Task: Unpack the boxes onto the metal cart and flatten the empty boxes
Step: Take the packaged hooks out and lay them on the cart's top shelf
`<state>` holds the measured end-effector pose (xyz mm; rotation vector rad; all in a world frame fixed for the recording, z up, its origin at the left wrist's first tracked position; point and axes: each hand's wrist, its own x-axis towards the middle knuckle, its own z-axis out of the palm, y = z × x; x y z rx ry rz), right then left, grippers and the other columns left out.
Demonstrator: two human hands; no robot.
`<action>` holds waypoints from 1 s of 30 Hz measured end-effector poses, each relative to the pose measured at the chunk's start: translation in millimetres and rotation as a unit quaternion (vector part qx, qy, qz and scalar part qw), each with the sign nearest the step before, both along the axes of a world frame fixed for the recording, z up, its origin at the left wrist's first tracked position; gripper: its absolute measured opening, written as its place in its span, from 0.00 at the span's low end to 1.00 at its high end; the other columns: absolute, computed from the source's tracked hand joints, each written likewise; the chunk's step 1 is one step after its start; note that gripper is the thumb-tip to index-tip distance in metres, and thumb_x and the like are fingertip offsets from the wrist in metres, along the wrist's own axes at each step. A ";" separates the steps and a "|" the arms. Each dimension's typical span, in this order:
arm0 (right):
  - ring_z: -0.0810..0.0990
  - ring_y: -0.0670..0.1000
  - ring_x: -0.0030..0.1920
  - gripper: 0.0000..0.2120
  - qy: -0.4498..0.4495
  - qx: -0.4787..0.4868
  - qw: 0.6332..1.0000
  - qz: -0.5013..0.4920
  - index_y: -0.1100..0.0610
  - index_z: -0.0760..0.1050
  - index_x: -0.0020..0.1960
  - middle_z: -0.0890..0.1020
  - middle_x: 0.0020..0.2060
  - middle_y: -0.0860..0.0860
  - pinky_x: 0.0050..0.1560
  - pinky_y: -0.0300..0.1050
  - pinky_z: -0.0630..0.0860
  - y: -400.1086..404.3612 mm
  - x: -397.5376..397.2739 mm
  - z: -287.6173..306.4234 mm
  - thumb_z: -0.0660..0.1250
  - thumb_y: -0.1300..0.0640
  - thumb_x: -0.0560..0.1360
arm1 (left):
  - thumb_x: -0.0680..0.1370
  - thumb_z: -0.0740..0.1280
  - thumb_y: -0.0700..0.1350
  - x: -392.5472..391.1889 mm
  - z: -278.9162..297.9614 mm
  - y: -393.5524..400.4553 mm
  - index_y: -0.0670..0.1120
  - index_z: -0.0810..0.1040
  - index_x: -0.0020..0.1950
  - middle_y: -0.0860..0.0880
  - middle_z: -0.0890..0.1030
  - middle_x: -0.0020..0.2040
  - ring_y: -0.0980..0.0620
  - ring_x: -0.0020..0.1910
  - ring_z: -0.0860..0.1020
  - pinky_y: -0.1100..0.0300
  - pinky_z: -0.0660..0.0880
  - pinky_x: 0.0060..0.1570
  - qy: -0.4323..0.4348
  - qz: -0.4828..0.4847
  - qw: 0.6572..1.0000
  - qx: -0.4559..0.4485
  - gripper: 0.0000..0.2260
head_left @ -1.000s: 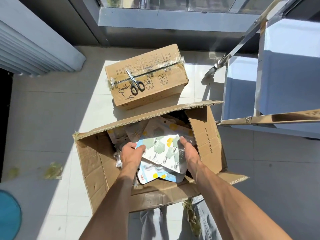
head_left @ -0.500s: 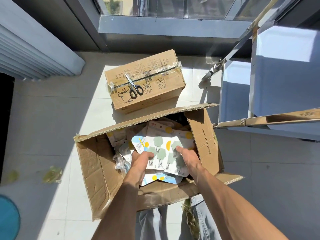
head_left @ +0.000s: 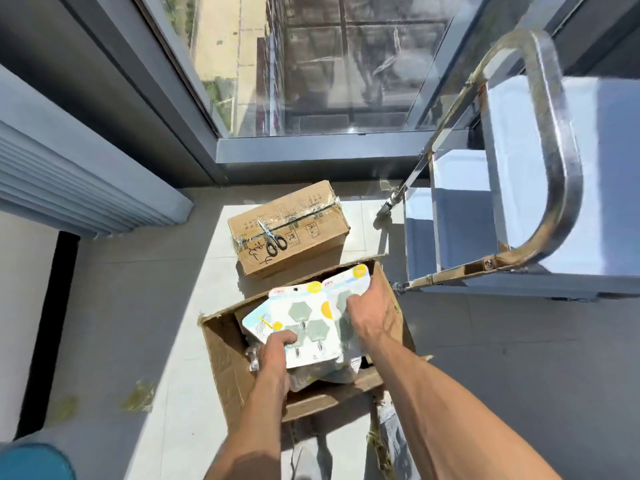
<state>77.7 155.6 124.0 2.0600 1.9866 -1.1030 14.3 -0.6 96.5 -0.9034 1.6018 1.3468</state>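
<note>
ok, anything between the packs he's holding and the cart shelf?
Nothing visible blocks it. Both the left hand and the right hand grip the packs above the open box. The cart stands to the right; its handle arches over the near side, so the packs would probably pass beneath or around it.

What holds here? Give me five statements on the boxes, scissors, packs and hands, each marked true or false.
1. The scissors lie on the taped box. True.
2. Both hands hold the stack of hook packs. True: the left hand grips its near edge, the right hand its right side.
3. The taped box is already flattened. False: it stands closed and whole.
4. The packs rest on the metal cart. False: they are held over the open box.
5. The open box is empty. False: more packaging shows under the stack.
</note>
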 end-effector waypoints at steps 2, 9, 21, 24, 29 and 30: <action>0.80 0.58 0.45 0.15 -0.005 0.036 0.999 0.007 0.54 0.70 0.56 0.80 0.44 0.53 0.43 0.47 0.75 3.7 -10.0 33.3 0.64 0.61 0.70 | 0.52 0.68 0.39 -6.6 33.3 10.7 0.37 0.78 0.56 0.42 0.84 0.41 0.42 0.33 0.82 0.53 0.77 0.28 0.026 0.006 1.000 0.004 0.31; 0.78 0.60 0.49 0.18 0.041 0.107 0.993 -0.026 0.55 0.65 0.63 0.79 0.47 0.57 0.49 0.53 0.76 24.1 -18.9 143.4 0.62 0.58 0.73 | 0.53 0.70 0.41 -47.4 149.7 48.0 0.40 0.77 0.55 0.38 0.82 0.50 0.40 0.46 0.81 0.38 0.78 0.49 0.129 -0.057 0.990 0.019 0.29; 0.77 0.59 0.45 0.15 0.147 0.193 0.959 -0.149 0.55 0.68 0.58 0.78 0.45 0.55 0.43 0.46 0.70 93.2 12.0 332.3 0.61 0.54 0.71 | 0.69 0.76 0.40 -50.7 304.3 117.4 0.42 0.81 0.48 0.48 0.85 0.39 0.52 0.37 0.83 0.57 0.78 0.40 0.176 -0.224 0.947 0.151 0.10; 0.73 0.57 0.43 0.18 0.179 0.152 0.951 -0.200 0.58 0.72 0.59 0.77 0.47 0.58 0.40 0.44 0.66 114.5 31.3 366.4 0.63 0.52 0.71 | 0.68 0.76 0.40 -30.9 339.0 144.6 0.41 0.81 0.52 0.44 0.86 0.47 0.47 0.45 0.83 0.49 0.78 0.51 0.150 -0.268 0.930 0.201 0.13; 0.72 0.57 0.45 0.20 0.210 0.135 0.925 -0.286 0.59 0.71 0.63 0.78 0.55 0.58 0.43 0.45 0.66 158.9 83.4 394.3 0.62 0.53 0.72 | 0.68 0.75 0.37 12.6 376.8 214.9 0.39 0.79 0.59 0.40 0.84 0.53 0.39 0.53 0.82 0.36 0.75 0.58 0.113 -0.297 0.907 0.277 0.19; 0.74 0.59 0.47 0.19 0.213 0.130 0.920 -0.301 0.60 0.71 0.62 0.78 0.55 0.59 0.44 0.45 0.67 170.9 96.6 395.6 0.61 0.54 0.72 | 0.69 0.74 0.36 24.3 379.5 231.0 0.39 0.79 0.59 0.40 0.84 0.52 0.39 0.52 0.82 0.36 0.75 0.57 0.112 -0.308 0.902 0.280 0.19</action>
